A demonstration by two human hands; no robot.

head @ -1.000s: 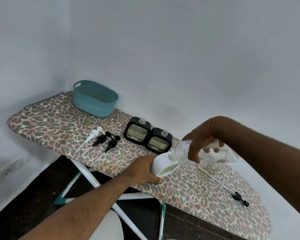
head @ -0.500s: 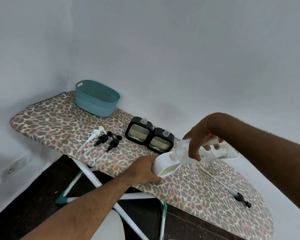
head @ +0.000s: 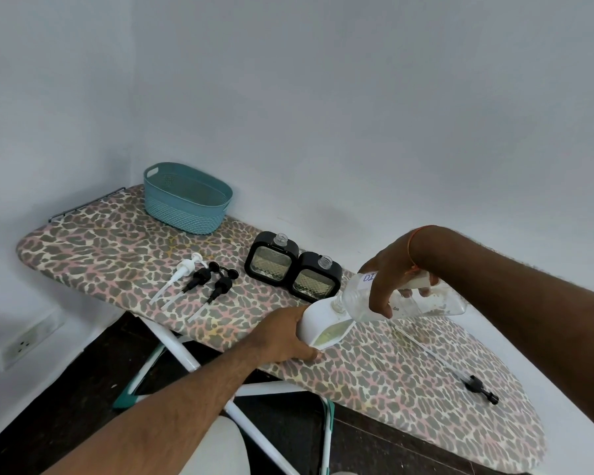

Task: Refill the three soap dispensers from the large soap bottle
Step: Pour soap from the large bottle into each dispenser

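Note:
My right hand (head: 390,275) grips the large clear soap bottle (head: 415,305), tipped almost flat with its neck down in the mouth of a white dispenser (head: 323,325). My left hand (head: 285,337) holds that white dispenser from the left, near the front edge of the leopard-print ironing board (head: 117,255). Yellowish liquid shows in the dispenser's window. Two black square dispensers (head: 271,264) (head: 315,282) stand open-necked behind it, side by side. One white pump head (head: 182,272) and two black pump heads (head: 199,277) (head: 222,286) lie to their left.
A teal basket (head: 186,200) stands at the board's far left end by the wall. A long pump tube with a black head (head: 474,383) lies on the right part of the board. The white board legs (head: 186,354) and dark floor show below. A wall socket (head: 24,344) is at the left.
Both hands keep their hold and the bottle stays tipped into the white dispenser. The view has shifted slightly.

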